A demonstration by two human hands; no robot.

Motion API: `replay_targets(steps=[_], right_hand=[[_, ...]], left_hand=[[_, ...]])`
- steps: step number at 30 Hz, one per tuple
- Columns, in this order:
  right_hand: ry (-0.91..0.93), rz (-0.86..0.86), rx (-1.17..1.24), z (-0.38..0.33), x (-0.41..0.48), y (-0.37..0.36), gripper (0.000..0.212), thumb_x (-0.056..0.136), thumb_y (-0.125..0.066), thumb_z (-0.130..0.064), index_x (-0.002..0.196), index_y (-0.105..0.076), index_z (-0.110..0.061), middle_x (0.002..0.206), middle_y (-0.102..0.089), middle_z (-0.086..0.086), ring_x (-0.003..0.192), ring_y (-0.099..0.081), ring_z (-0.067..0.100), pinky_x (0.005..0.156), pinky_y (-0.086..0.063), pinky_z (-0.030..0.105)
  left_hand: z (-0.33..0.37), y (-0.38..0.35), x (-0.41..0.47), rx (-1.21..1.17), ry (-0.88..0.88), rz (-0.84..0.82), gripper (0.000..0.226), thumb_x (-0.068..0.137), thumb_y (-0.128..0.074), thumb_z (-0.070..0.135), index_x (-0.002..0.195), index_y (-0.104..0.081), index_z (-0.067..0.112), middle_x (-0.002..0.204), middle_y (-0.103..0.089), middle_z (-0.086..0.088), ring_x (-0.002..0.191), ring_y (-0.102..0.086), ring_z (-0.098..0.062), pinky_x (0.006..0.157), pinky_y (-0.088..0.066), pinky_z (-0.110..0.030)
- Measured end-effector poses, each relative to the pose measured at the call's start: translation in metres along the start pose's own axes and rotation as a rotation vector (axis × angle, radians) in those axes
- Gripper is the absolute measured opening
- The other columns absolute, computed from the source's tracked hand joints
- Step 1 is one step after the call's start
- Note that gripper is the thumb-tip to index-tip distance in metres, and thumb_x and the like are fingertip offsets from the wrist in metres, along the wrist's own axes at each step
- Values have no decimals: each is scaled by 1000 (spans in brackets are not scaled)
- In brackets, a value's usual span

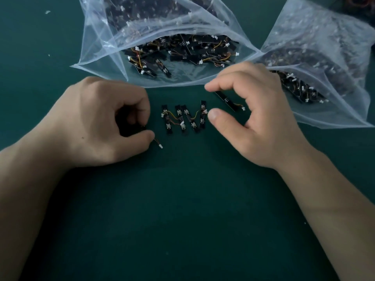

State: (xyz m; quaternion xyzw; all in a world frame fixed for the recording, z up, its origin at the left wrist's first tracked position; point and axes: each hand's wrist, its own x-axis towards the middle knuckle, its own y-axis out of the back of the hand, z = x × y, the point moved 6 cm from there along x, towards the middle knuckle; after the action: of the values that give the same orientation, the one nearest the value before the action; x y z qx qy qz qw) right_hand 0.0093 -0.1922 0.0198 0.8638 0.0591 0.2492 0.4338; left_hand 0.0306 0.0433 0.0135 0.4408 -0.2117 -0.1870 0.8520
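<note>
Several small black circuit strips [184,118] joined by thin orange and yellow wires with white connectors lie side by side on the green table between my hands. My left hand [97,120] grips a black strip, mostly hidden under its curled fingers, with a red wire and white plug [160,146] sticking out on the right. My right hand [253,110] hovers over another black strip [227,101] whose wire ends in a white connector. Its index fingertip touches that strip's far end. Its thumb reaches toward the rightmost strip of the row.
An open clear plastic bag [162,47] full of the same black strips lies just behind the hands. A second such bag [316,63] sits at the right, partly under my right hand. Small white scraps [47,12] dot the green table [182,209] at far left.
</note>
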Motion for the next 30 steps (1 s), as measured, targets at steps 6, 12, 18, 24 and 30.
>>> replay_targets(steps=[6,12,18,24,30], right_hand=[[71,-222,-61,-8,-1,-15,58,89,-69,-37,143,-58,-22,142,-58,-15,143,-41,10,116,-21,36],[74,-275,-29,-8,0,-20,64,92,-70,-34,152,-49,-25,139,-61,-21,143,-40,5,119,-21,44],[75,-246,-47,-8,0,-19,57,92,-70,-35,146,-55,-24,135,-62,-18,136,-47,7,118,-25,43],[75,-249,-69,-8,1,-21,52,94,-69,-36,143,-59,-23,135,-62,-12,136,-47,8,116,-25,36],[74,-224,-88,-8,2,-21,47,95,-68,-39,139,-62,-22,130,-65,-12,133,-51,10,113,-27,36]], left_hand=[[-4,-2,1,-55,7,21,20,73,-74,45,89,-65,37,89,-65,14,68,-57,-8,57,-38,-15],[-4,-2,1,-110,-12,2,25,71,-68,40,96,-65,37,91,-65,10,66,-53,-15,60,-41,-28],[-5,-4,2,-78,10,11,28,71,-68,36,99,-64,38,92,-65,12,69,-56,-9,60,-44,-32],[-4,-6,2,-47,17,23,32,74,-68,34,106,-64,39,93,-64,13,73,-57,-8,63,-45,-32],[-2,-5,2,-43,20,25,36,76,-66,33,111,-64,38,93,-63,16,75,-57,-7,65,-45,-33]])
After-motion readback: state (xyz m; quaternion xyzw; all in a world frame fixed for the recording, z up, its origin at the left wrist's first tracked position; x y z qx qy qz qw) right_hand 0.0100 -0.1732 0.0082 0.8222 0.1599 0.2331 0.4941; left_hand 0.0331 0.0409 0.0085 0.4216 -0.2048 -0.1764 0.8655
